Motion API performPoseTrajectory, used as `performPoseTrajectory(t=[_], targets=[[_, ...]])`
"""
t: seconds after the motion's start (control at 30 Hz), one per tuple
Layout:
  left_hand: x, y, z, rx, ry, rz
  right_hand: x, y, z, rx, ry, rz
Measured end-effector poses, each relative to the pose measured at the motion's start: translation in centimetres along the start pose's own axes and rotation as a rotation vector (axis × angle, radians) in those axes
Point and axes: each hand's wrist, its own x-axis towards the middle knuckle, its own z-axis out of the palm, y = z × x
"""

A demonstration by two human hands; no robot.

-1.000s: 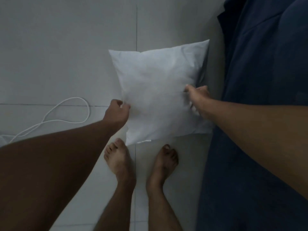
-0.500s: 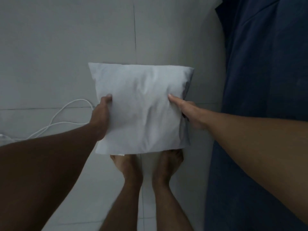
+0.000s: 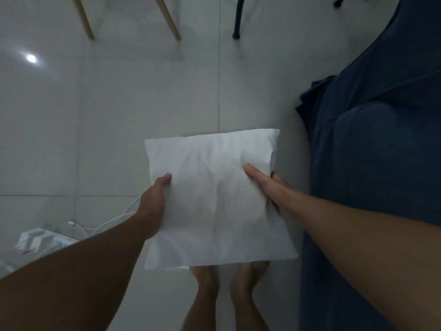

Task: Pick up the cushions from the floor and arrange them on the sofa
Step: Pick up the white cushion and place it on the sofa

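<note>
A white cable (image 3: pixel 114 220) lies on the floor (image 3: pixel 119 115) at far left, a snag risk if the feet shift that way. The left hand (image 3: pixel 152 204) pinches the cushion (image 3: pixel 214 199) edge with curled fingers; the right hand (image 3: pixel 267 187) presses nearly flat, a loose hold that could slip. The cushion hangs above the feet, beside the sofa (image 3: pixel 381 163).

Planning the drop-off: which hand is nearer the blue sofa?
Right. The right hand grips the cushion's sofa-side edge, beside the sofa; the left hand holds the far edge.
</note>
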Motion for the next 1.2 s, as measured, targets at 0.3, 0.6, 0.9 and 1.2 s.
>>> performPoseTrajectory(t=[0.3,0.6,0.9,1.2], targets=[[-8.7,7.9,-2.8,-0.005,-0.054,0.067,-10.0,-7.1,-0.7,0.045,0.035,-0.056],[-16.9,15.2,-4.1,0.104,-0.117,0.174,-18.5,-12.9,-2.1,0.083,0.135,-0.116],[-24.9,21.8,-2.2,0.276,-0.167,0.331,-27.2,-15.5,-5.1,0.236,0.225,-0.095],[-37.0,25.6,5.1,0.432,-0.361,0.466,-38.3,-16.1,-14.6,0.413,0.381,-0.079]])
